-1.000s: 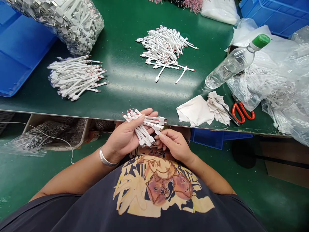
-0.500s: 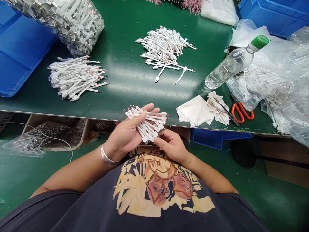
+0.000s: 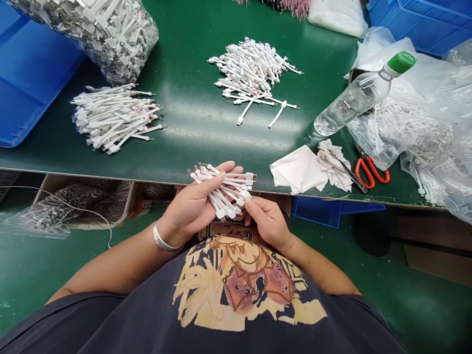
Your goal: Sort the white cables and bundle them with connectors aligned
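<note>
A fanned bundle of short white USB cables (image 3: 224, 192) lies across my left hand (image 3: 195, 204), with the thumb pressing on top. Bare reddish wire ends point up and left; the plug ends point right and down. My right hand (image 3: 271, 222) is closed at the bundle's lower right, thumb and fingers pinching the plug end of one cable. Its lower fingers are partly hidden. Both hands are in front of the table's near edge. A pile of the same cables (image 3: 118, 118) lies on the left of the table, and another pile (image 3: 254, 66) lies farther back.
A clear bottle with a green cap (image 3: 354, 101) stands at the right. Before it lie white cloths (image 3: 298, 169), tweezers (image 3: 346, 169) and red-handled scissors (image 3: 370, 172). Plastic bags of cables (image 3: 413, 132) cover the right side. A full clear bag (image 3: 121, 39) and blue tray (image 3: 33, 83) are left.
My right hand has shifted slightly up and right along the plug ends, its thumb now at a higher plug. My left hand keeps the bundle in nearly the same place.
</note>
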The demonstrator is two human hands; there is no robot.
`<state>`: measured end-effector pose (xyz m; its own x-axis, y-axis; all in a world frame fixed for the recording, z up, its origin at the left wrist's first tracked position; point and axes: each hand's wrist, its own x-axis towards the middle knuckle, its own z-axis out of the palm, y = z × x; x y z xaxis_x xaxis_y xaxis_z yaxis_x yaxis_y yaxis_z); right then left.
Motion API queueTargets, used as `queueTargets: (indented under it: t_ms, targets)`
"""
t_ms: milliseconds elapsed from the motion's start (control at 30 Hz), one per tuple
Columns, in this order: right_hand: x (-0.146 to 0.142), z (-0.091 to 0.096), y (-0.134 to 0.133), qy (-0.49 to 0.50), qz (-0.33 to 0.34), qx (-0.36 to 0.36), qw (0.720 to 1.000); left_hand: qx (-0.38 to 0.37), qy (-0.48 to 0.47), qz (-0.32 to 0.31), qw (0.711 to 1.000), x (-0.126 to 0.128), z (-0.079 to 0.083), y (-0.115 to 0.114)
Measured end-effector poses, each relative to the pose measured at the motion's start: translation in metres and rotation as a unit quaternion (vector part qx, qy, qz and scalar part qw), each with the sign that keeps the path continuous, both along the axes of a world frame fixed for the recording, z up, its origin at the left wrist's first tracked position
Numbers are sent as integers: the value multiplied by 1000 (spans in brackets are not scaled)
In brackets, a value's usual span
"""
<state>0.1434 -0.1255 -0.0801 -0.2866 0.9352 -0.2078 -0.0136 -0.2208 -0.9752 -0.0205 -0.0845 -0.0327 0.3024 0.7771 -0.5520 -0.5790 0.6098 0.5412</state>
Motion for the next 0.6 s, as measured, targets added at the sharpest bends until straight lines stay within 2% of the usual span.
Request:
queueTargets:
  t_ms: [367,600]
  targets:
    - [1,1,0,31,-22,-18,999,2,0,-8,1000,-1,2,-1]
    - [3,8,12,63,-40,-29,997,34,6,14,999,4,13,9]
